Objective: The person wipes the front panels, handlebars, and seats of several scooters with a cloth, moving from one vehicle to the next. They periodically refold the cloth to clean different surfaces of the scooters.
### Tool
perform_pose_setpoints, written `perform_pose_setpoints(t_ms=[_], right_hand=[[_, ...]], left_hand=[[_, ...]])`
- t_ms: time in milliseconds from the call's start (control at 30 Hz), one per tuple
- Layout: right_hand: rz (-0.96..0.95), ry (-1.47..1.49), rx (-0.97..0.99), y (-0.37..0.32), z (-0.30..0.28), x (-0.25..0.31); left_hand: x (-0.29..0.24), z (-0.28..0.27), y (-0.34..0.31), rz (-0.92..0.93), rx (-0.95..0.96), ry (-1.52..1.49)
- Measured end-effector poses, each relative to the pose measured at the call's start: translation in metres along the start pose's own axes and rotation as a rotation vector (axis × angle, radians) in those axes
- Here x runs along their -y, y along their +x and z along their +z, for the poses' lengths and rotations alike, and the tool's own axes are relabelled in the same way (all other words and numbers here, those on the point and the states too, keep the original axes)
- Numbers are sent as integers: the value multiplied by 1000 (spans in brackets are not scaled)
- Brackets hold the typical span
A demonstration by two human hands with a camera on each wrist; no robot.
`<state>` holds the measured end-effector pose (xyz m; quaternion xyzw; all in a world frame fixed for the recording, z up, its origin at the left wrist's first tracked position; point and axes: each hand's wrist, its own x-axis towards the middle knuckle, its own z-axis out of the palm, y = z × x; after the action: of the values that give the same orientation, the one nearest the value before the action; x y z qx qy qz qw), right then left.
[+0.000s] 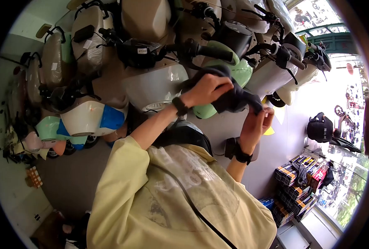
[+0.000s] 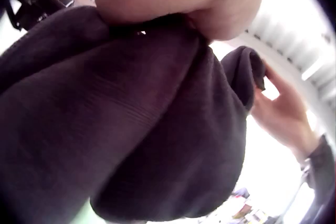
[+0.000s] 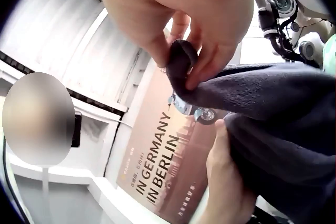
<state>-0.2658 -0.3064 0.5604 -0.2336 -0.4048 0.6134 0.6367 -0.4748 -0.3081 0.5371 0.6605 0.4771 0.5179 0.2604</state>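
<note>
While the left hand [image 1: 207, 89] grips the bunched dark cloth [image 1: 234, 99] and the right hand [image 1: 255, 124] pinches its corner, it looks soft, light and floppy, best held by the edges.

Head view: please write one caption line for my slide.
Left hand grips and right hand pinches a dark grey fabric cloth near parked scooters.

Scooters [image 1: 151, 83] stand packed in rows, white, green and beige, some under clear wrap, on a grey floor [image 1: 76, 174]. Bright daylight pours through the glass front [image 1: 348, 170] facing the street. Stacked boxes [image 1: 296, 184] sit beside it. A poster [image 3: 163, 166] reading IN GERMANY IN BERLIN hangs on a pale wall [image 3: 113, 150].
</note>
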Motion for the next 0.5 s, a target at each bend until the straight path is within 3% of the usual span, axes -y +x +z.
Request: perform_pose_setpoints(t_ms=[67,167,300,400,500], right_hand=[[28,101,-15,5,1,15],[139,63,-39,15,-4,25],[285,-64,39,18,-20,5],[408,-192,101,14,-12,-5],[434,-462,59,11,1,-27]], left_hand=[[-26,-2,-32,-231,195,-222],[-26,-15,-85,-271,395,-276],[-13,-60,-156,-599,9,-97],[-20,-86,-189,-680,-329,-103],[-25,-99,-216,-753,-359,36]])
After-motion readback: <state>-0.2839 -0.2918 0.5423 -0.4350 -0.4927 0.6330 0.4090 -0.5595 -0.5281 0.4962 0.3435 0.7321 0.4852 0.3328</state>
